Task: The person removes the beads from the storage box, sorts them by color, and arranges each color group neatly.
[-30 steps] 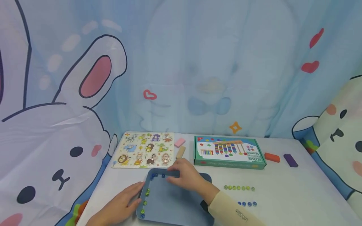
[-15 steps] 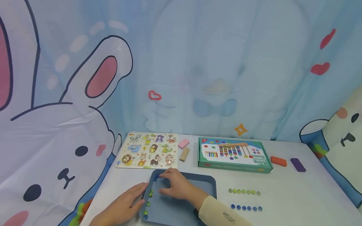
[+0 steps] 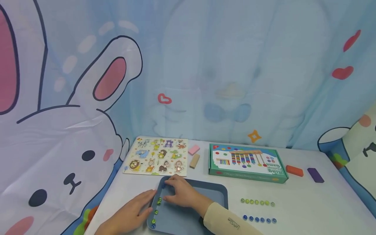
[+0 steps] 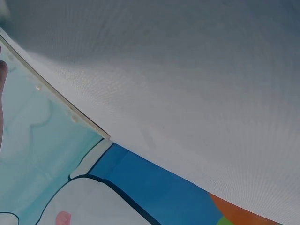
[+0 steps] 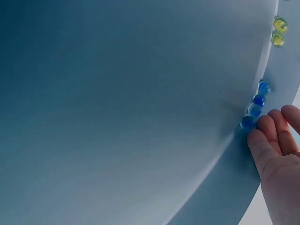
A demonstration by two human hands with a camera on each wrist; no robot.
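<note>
My right hand point(image 3: 183, 193) reaches over the blue-grey tray point(image 3: 194, 215) into its far left corner. In the right wrist view its fingertips are right at the end of a short row of blue marbles point(image 5: 259, 101) along the wall. From the head view, the thumb stands apart from the forefinger, and the fingers partly hide these marbles. Several yellow-green marbles point(image 3: 156, 212) and a blue marble point(image 3: 153, 226) lie along the tray's left side. My left hand point(image 3: 129, 210) rests against the tray's left edge, fingers extended.
Right of the tray, a row of yellow-green marbles point(image 3: 257, 202) lies behind a row of blue marbles point(image 3: 257, 219). Behind stand an animal puzzle board point(image 3: 157, 156), a green game box point(image 3: 248, 163), and pink point(image 3: 194, 149), wooden point(image 3: 194, 161), orange point(image 3: 294, 170) and purple point(image 3: 315, 175) blocks.
My right hand has moved left along the tray's far side to the corner, where a blue marble earlier lay apart from the others. My left hand keeps its place at the edge.
</note>
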